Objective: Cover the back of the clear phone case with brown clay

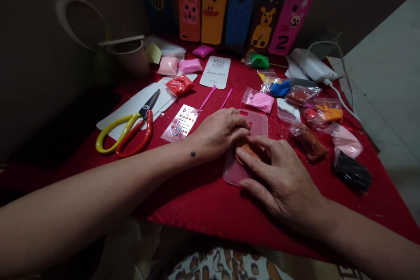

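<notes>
Red tablecloth (pixel 200 203) lies in dim light. On it is the translucent phone case (pixel 260 122), bearing orange-brown clay (pixel 251 152). The right hand (pixel 278 175), fingers spread, rests on this clay; the left hand (pixel 226 129) curls at its far edge, and I cannot tell if it grips. Uneven pressure could make lumps, or sideways pushing could slide the case. Rightward, 1 plastic bag (pixel 313 144) contains brown clay, 1 darker bag (pixel 352 171) black. Inside the cup (pixel 133 59), contents are unclear.

A dark wall (pixel 354 0) borders dimly lit pale tiles (pixel 390 48).
</notes>
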The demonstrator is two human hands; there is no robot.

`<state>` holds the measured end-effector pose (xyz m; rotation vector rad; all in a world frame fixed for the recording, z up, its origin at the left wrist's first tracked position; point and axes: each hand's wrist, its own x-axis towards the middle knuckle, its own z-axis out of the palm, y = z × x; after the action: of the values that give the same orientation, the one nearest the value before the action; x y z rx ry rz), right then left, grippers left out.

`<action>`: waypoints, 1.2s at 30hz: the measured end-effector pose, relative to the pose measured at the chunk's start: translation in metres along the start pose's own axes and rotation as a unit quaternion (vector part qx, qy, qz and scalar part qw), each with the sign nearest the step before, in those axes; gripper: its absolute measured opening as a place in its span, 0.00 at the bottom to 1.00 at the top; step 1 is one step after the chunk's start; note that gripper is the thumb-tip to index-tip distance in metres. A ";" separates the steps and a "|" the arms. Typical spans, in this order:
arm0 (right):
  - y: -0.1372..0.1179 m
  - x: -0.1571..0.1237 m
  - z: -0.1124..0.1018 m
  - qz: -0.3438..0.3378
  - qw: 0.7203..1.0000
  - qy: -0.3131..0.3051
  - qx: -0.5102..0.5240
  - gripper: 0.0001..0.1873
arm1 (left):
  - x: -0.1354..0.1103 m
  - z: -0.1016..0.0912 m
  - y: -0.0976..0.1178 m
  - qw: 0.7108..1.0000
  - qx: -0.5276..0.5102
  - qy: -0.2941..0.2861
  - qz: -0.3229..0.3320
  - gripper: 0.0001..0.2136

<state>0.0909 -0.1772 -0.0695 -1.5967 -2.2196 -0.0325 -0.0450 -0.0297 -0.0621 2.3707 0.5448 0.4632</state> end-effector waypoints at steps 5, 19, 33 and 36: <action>-0.004 0.001 0.002 -0.006 0.999 -0.015 -0.028 0.25 | 0.000 0.002 -0.001 1.000 0.011 0.005 0.000 0.05; 0.005 -0.008 -0.013 0.026 0.995 0.028 0.095 0.18 | -0.002 -0.002 -0.003 0.999 0.024 -0.006 0.022 0.07; 0.008 -0.010 -0.013 0.019 1.000 0.019 0.006 0.20 | -0.005 -0.008 0.005 0.996 0.054 -0.058 0.036 0.14; 0.008 -0.009 -0.013 0.003 1.000 0.005 -0.010 0.18 | -0.005 -0.004 0.000 0.995 0.067 -0.045 0.056 0.12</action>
<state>0.1048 -0.1862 -0.0623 -1.6099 -2.2131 -0.0625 -0.0506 -0.0304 -0.0603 2.5470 0.4152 0.3778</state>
